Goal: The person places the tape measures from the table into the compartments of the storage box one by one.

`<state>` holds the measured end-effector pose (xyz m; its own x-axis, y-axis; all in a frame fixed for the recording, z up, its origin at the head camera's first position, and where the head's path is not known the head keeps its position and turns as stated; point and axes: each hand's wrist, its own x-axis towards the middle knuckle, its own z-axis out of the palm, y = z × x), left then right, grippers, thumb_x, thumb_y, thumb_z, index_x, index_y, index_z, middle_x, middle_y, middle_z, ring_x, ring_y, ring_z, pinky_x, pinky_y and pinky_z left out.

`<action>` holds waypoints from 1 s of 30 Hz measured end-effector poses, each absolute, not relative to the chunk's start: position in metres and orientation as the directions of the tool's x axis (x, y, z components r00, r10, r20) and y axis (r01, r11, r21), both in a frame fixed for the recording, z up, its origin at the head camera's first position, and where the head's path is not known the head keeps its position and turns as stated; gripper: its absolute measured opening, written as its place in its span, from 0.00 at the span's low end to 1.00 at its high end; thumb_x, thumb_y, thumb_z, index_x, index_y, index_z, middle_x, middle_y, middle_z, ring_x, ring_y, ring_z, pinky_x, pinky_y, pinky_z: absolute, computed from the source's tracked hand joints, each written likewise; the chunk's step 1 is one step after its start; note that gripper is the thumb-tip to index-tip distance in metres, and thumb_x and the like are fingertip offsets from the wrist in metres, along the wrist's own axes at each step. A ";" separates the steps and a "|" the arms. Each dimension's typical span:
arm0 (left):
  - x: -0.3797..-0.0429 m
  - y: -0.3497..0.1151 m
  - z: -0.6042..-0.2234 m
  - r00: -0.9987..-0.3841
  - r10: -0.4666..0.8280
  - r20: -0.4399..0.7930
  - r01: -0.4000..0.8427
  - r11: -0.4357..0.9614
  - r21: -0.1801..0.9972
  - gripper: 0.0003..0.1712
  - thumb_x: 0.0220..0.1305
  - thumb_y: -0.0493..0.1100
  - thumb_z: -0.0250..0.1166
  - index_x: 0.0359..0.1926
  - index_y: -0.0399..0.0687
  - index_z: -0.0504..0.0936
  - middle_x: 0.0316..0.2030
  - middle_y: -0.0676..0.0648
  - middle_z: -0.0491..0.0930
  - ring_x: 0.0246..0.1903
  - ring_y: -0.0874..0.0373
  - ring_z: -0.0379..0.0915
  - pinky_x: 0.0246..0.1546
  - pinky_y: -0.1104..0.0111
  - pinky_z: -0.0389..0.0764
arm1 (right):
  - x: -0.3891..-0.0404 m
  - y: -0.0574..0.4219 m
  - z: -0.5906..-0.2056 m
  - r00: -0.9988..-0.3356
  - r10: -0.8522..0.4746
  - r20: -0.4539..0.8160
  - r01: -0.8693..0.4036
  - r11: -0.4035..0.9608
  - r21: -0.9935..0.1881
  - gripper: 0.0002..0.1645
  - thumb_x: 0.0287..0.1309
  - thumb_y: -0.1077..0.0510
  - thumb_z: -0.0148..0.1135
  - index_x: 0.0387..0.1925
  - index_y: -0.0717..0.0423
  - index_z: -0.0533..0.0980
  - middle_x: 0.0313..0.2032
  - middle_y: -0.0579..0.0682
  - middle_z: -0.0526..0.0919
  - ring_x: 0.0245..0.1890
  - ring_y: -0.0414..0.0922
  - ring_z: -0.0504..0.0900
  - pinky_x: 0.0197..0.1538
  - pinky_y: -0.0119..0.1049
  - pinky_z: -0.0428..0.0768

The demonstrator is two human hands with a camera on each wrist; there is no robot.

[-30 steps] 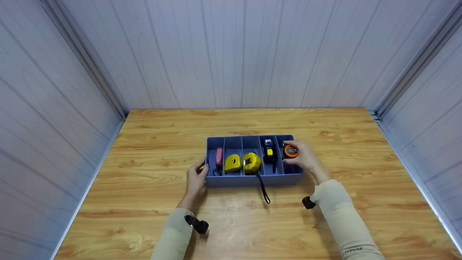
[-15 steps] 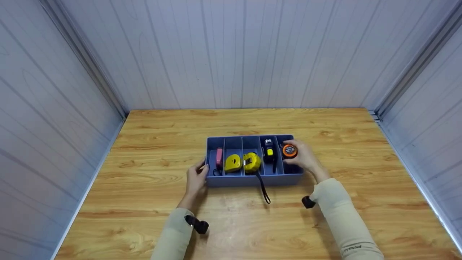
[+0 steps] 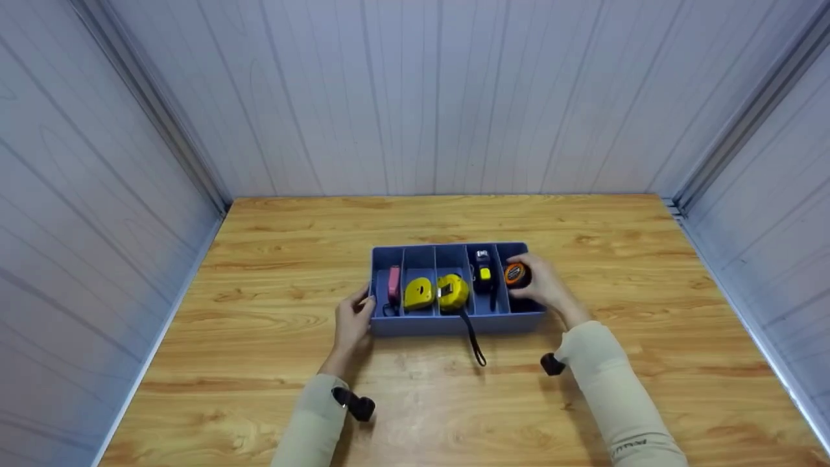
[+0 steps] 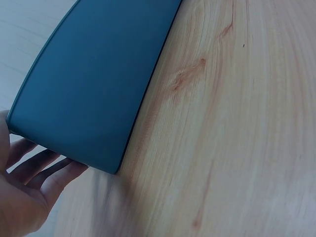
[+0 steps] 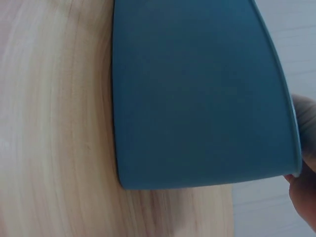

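A blue divided box (image 3: 428,326) stands on the wooden table. My right hand (image 3: 546,285) reaches over its right end and grips a black-and-orange tape measure (image 3: 516,275) between thumb and fingers, inside the rightmost compartment. At the other end, my left hand (image 3: 352,322) holds the box, thumb at the rim and fingers along the outer end wall. The left wrist view shows these fingers (image 4: 59,177) against that wall. In the right wrist view the box's front wall (image 5: 202,98) hides the tape measure and much of the hand.
The other compartments hold a pink tape measure (image 3: 393,282), a yellow one (image 3: 418,293), a larger yellow one (image 3: 452,292) and a black one with a yellow button (image 3: 483,272). A black strap (image 3: 473,340) hangs over the front wall. Pale panels (image 3: 415,97) enclose the table (image 3: 292,227).
The right hand has shifted slightly left and lower with the black-and-orange tape measure, whose orange face has turned and tilted. The left hand and the box stay in place.
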<state>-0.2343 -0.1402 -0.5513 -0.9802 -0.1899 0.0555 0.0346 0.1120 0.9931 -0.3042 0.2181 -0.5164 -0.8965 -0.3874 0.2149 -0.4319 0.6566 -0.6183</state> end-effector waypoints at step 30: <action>-0.233 -0.140 -0.553 -0.977 -0.209 0.033 0.009 0.117 0.993 0.22 0.57 0.33 0.53 0.55 0.37 0.72 0.47 0.36 0.75 0.36 0.50 0.73 0.14 0.75 0.67 | -0.296 0.218 -0.529 -0.854 -0.419 0.308 -0.516 0.602 -0.609 0.23 0.40 0.69 0.67 0.43 0.68 0.75 0.42 0.60 0.76 0.47 0.57 0.71 0.51 0.50 0.66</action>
<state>-0.2332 -0.1399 -0.5530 -0.9773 -0.2094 0.0333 0.0088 0.1167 0.9931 -0.2955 0.2180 -0.5286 -0.8541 -0.4189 0.3084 -0.5155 0.6024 -0.6094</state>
